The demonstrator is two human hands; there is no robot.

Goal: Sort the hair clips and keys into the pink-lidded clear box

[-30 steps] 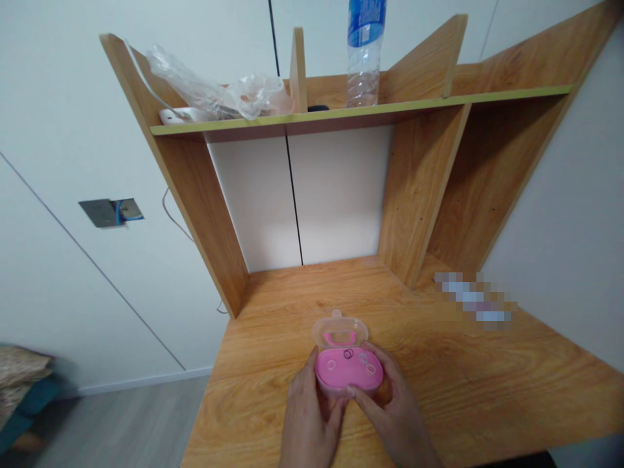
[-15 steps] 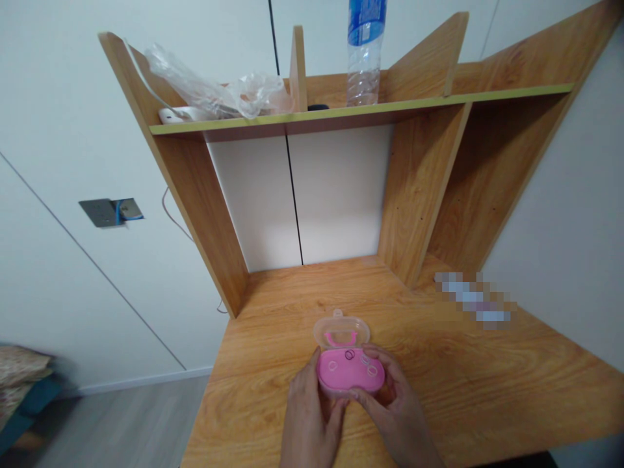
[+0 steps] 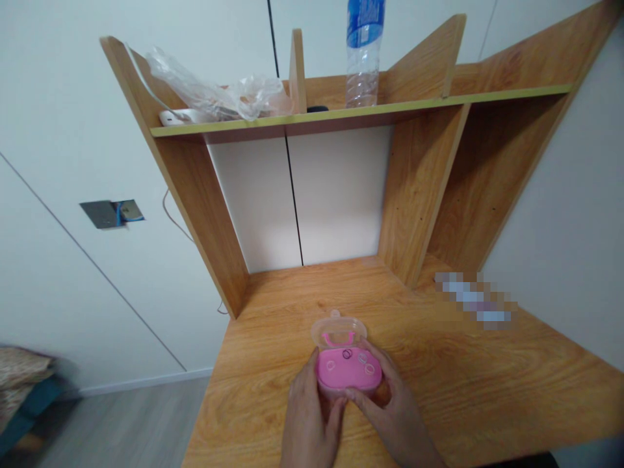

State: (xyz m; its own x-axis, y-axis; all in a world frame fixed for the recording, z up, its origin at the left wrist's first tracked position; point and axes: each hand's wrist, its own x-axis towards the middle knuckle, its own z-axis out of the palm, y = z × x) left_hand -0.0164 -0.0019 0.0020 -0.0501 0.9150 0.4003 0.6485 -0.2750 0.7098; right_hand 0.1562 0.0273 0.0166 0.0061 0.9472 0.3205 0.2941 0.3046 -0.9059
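Observation:
A small pink oval box (image 3: 347, 377) rests on the wooden desk close to me, its clear lid (image 3: 318, 333) swung open toward the back. The lid carries a pink handle (image 3: 340, 342). On the pink inner surface lie a dark ring-shaped band (image 3: 347, 354) and several pale ones, perhaps hair ties. My left hand (image 3: 308, 409) is closed around the left end of the box, thumb at the front. Around the right end is my right hand (image 3: 394, 406), thumb on the front edge and fingers behind.
A wooden shelf unit (image 3: 341, 116) stands at the back of the desk (image 3: 253, 383). On it are a plastic bag (image 3: 234, 94) and a blue-labelled bottle (image 3: 363, 58). A blurred-out object (image 3: 470, 298) lies at the desk's right. A wall socket (image 3: 104, 213) is at left.
Both hands keep their hold on the box. The box and its open lid appear slightly further left, with a small shift of the whole view.

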